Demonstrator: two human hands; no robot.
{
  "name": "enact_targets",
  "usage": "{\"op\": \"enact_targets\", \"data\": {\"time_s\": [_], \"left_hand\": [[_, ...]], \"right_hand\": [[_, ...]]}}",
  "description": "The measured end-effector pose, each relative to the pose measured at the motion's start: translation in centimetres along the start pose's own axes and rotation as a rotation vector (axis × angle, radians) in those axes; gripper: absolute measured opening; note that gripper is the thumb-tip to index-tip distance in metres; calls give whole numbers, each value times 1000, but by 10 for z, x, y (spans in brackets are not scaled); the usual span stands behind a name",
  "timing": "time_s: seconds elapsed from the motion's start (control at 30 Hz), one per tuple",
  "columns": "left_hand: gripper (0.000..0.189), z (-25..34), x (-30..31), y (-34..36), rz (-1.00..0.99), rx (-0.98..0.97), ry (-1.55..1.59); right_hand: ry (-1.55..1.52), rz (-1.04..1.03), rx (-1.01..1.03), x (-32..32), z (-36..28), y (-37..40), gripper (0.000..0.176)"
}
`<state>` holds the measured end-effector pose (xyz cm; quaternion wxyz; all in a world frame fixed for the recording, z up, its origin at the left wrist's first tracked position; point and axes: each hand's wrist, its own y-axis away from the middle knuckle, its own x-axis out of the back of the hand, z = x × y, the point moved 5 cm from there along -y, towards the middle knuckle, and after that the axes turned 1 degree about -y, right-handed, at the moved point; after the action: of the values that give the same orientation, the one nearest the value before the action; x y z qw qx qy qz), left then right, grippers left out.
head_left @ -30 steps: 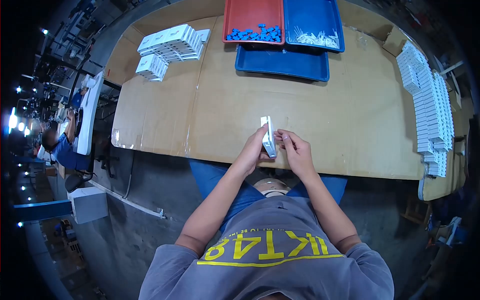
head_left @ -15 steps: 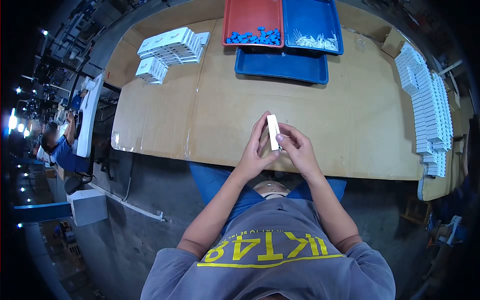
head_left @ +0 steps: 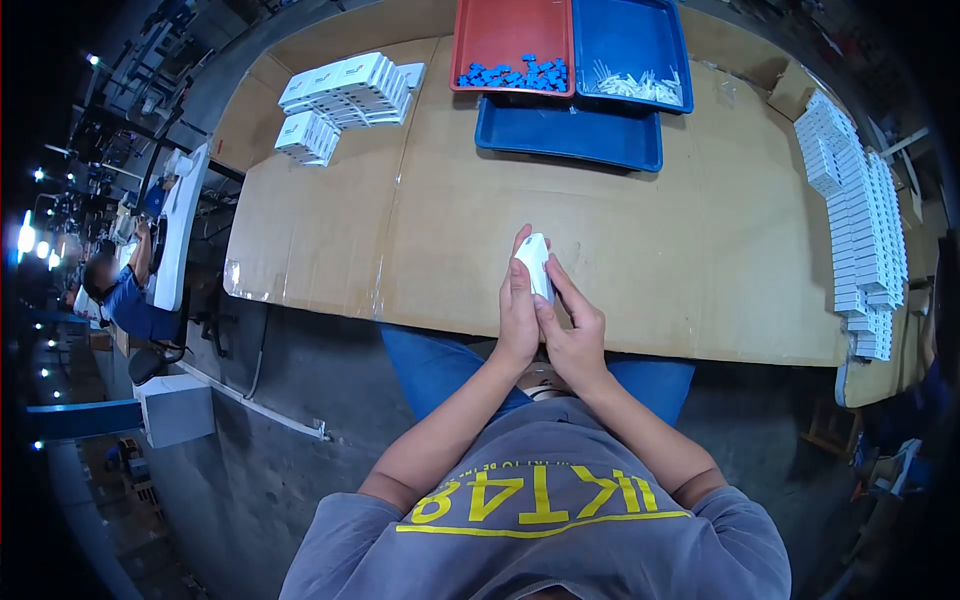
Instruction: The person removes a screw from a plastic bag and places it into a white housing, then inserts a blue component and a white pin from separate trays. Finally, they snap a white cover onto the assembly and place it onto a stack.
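A small white box-shaped piece (head_left: 538, 262) is held between both hands above the near part of the cardboard-covered table (head_left: 450, 230). My left hand (head_left: 517, 315) grips its left side, with the fingers wrapped along it. On the other side my right hand (head_left: 575, 325) presses against the piece with thumb and fingers. The white piece is tilted, and its broad face shows. Its lower end is hidden by the hands.
Behind are a red tray (head_left: 512, 40) with blue parts, a blue tray (head_left: 630, 45) with white parts and a lower blue tray (head_left: 570, 135). White stacks stand left (head_left: 345, 90) and right (head_left: 855, 220). A person (head_left: 130, 290) sits far left.
The white piece has turned from its narrow edge to show its broad face. Both hands have closed in around it, and my right hand has moved slightly left and nearer to my body.
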<state>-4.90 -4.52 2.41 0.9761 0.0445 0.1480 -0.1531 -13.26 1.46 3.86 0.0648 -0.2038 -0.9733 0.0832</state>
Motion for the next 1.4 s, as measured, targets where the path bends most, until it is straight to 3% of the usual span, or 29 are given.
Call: {"op": "enact_targets", "data": {"time_s": [0.1, 0.4, 0.47, 0.57, 0.7, 0.8, 0.9, 0.97, 1.27, 1.4], "left_hand": [[85, 4, -2, 2, -28, -46, 21], [84, 0, -2, 5, -30, -46, 81], [83, -8, 0, 6, -32, 8, 233], [82, -10, 0, 6, -53, -11, 213], [90, 1, -2, 2, -48, -102, 33], [98, 16, 1, -2, -84, -273, -206], [95, 31, 1, 3, -119, -451, -549], [92, 15, 7, 1, -140, -456, -559], [81, 8, 11, 8, 82, -367, -435], [78, 5, 17, 8, 88, -443, -414]], "right_hand": [[132, -19, 143, -1, -8, 2, 48], [170, -40, 230, 0, 0, 7, 44], [138, -47, 201, 3, -1, 5, 43], [83, -33, 156, 0, 1, 7, 44], [-93, -17, 122, -5, 6, 4, 45], [-398, -39, 24, -3, 3, -5, 44], [-496, -48, -328, 6, 6, -12, 43], [-500, -77, -555, 9, 8, -14, 46], [-606, -66, -531, -13, 9, -4, 54], [-515, -88, -484, -14, 12, 1, 58]]}}
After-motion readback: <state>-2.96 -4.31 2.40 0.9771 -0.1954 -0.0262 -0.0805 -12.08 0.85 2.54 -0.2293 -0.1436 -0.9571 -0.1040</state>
